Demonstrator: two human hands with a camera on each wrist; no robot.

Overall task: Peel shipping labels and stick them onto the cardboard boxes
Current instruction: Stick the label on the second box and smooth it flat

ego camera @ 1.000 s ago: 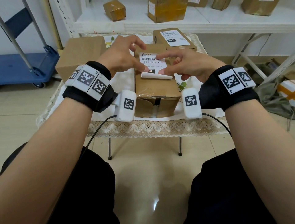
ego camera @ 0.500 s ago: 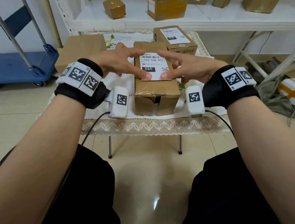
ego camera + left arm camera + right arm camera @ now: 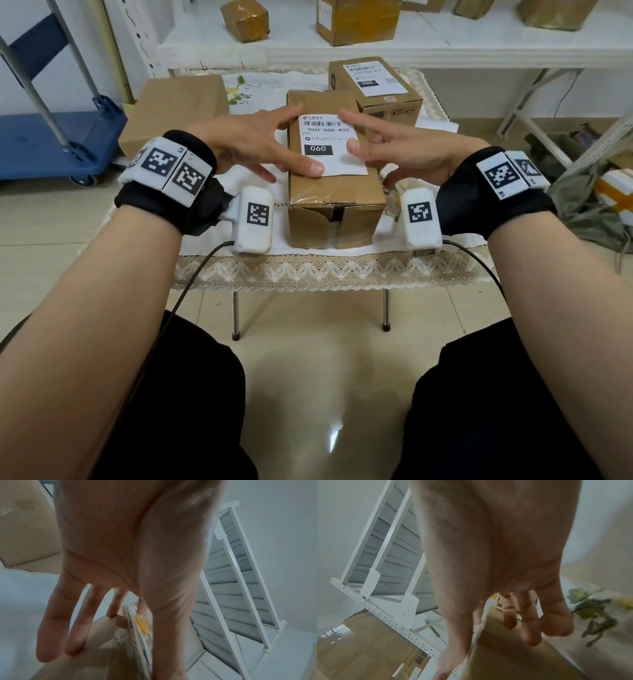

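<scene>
A brown cardboard box (image 3: 337, 202) stands in the middle of the small table. A white shipping label (image 3: 327, 145) marked 060 lies flat on its top. My left hand (image 3: 260, 144) reaches in from the left with fingers spread, its thumb pressing the label's near left corner. My right hand (image 3: 387, 150) mirrors it from the right, its thumb on the label's right edge. In the left wrist view the left hand (image 3: 120, 561) hovers spread over the box (image 3: 102, 642). In the right wrist view the right hand (image 3: 505, 547) has fingers extended along the box (image 3: 505, 653).
A labelled box (image 3: 376, 92) stands behind on the right and a plain box (image 3: 174, 106) at the back left, on a lace-edged tablecloth (image 3: 325, 270). Beyond is a white shelf (image 3: 411, 51) with several parcels. A blue cart (image 3: 51, 144) stands on the left.
The label's near edge was curled up and held in my fingers; now it lies flat on the box. Both hands have flattened, and the thumbs have slid along the label.
</scene>
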